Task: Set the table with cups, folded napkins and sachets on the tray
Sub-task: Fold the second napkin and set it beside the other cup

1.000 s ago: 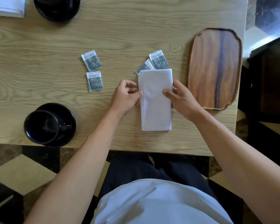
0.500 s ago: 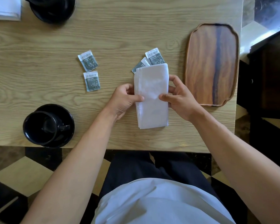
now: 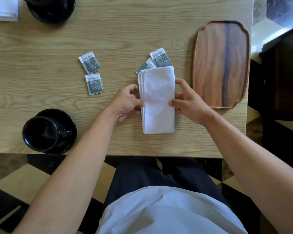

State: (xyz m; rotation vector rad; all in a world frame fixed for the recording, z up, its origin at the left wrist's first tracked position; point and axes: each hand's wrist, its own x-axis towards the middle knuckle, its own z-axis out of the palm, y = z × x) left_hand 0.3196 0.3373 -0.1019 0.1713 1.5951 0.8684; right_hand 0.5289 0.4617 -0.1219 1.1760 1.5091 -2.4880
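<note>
Folded napkin (image 3: pixel 156 100), pinched at its long edges by left hand (image 3: pixel 127 103) and right hand (image 3: pixel 189 103); folding step; next: carry level to tray (image 3: pixel 208 68).

Bare bench (image 3: pixel 142 31) lies open across the upper middle of the frame; two sachets (image 3: pixel 159 60) crowd the gap left of the tray (image 3: pixel 208 48).

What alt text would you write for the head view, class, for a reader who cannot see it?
Two hands, left hand and right hand, pinch the sides of a folded white napkin on a wooden table. Four sachets lie beyond it, an empty wooden tray to its right, a black cup on a saucer to its left.
</note>
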